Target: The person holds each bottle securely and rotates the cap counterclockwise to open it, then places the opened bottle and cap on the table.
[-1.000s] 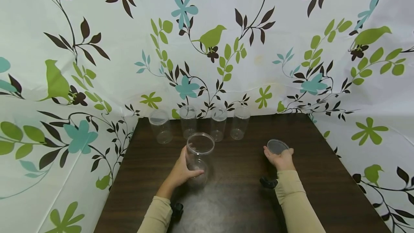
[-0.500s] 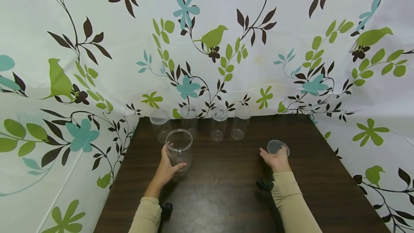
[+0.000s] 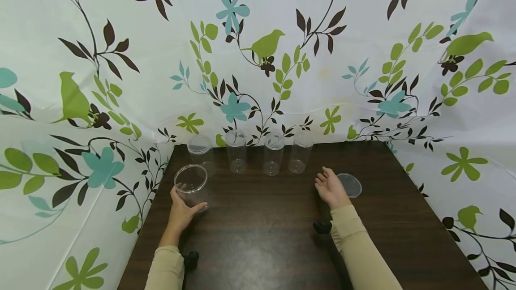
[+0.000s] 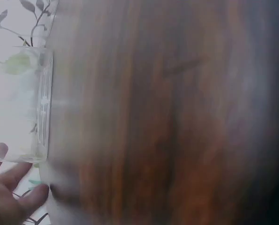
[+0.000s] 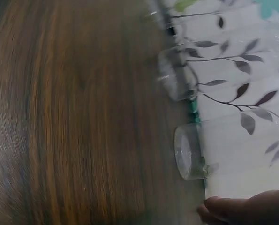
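In the head view my left hand (image 3: pixel 179 211) grips a large clear plastic jar (image 3: pixel 192 191) round its side, thumb toward the front. The jar stands upright with its round mouth uncovered. Part of its wall and some fingers also show at the left edge of the left wrist view, where the jar (image 4: pixel 17 103) is cut off. On the right, a clear round lid (image 3: pixel 350 185) lies on the dark table. My right hand (image 3: pixel 331 188) is just left of this lid, fingers loosely bent, nothing visible in them. Its fingertips (image 5: pixel 214 206) show at the bottom of the right wrist view.
Several clear lidded jars (image 3: pixel 273 153) stand in a row along the back of the wooden table (image 3: pixel 258 245). The leftmost one (image 3: pixel 200 151) is just behind the held jar. A patterned cloth (image 3: pixel 258 79) hangs as a wall behind and at both sides.
My left hand has carried the jar leftward across the table. My right hand has let go of the lid and shifted left from it; the lid stays at the right.
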### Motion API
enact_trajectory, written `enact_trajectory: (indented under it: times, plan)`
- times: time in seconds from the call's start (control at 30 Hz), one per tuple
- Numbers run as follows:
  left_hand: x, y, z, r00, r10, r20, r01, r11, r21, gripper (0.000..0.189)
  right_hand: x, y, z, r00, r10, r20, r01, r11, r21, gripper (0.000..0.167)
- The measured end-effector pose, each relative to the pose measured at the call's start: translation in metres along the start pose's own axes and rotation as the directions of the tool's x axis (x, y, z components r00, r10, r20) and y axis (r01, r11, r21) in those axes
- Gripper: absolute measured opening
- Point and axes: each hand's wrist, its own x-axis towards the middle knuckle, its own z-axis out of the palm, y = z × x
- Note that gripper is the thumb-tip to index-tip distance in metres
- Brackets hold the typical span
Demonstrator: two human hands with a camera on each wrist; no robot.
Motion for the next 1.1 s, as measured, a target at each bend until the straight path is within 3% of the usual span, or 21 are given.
enact_trajectory:
  times: [0.07,0.1,0.2,0.23,0.3,0.37,0.53,0.8,1.0,1.1]
  plan:
    - [0.001,-0.001,-0.002,1.0,-0.004,-0.012,0.004,1.0,0.01,0.109,0.006,0.004,0.008,0.998,-0.056,0.015,0.058,0.973,-0.226,0.079]
    - [0.002,-0.001,-0.003,1.0,-0.005,-0.015,0.006,1.0,0.014,0.109,0.009,0.007,0.013,0.996,-0.088,0.021,0.089,0.935,-0.343,0.081]
    - [0.003,0.0,-0.004,1.0,-0.02,-0.009,0.02,1.0,0.024,0.109,0.022,0.012,0.024,0.983,-0.179,0.027,0.158,0.774,-0.613,0.092]
    - [0.004,0.0,-0.004,1.0,-0.026,-0.004,0.026,0.999,0.029,0.11,0.028,0.013,0.027,0.978,-0.206,0.033,0.173,0.712,-0.681,0.095]
    - [0.004,0.0,-0.004,0.999,-0.043,0.009,0.043,0.998,0.044,0.11,0.038,0.015,0.032,0.962,-0.269,0.037,0.203,0.62,-0.758,0.1]
    - [0.005,0.0,-0.003,0.998,-0.06,0.016,0.059,0.997,0.057,0.111,0.049,0.015,0.036,0.946,-0.323,0.042,0.23,0.573,-0.787,0.102]
    - [0.007,0.0,-0.003,0.997,-0.074,0.025,0.072,0.994,0.081,0.11,0.065,0.017,0.041,0.912,-0.407,0.057,0.29,0.538,-0.792,0.104]
    - [0.009,0.0,-0.004,0.998,-0.067,0.015,0.066,0.996,0.064,0.112,0.081,0.02,0.042,0.892,-0.442,0.097,0.34,0.513,-0.788,0.09]
    - [0.006,0.002,-0.009,0.999,-0.054,0.011,0.053,0.998,0.042,0.123,0.076,0.023,0.041,0.88,-0.469,0.071,0.356,0.555,-0.752,0.081]
    - [-0.001,0.009,-0.018,0.994,-0.106,0.013,0.104,0.99,0.092,0.125,0.065,0.023,0.041,0.868,-0.492,0.065,0.375,0.566,-0.734,0.08]
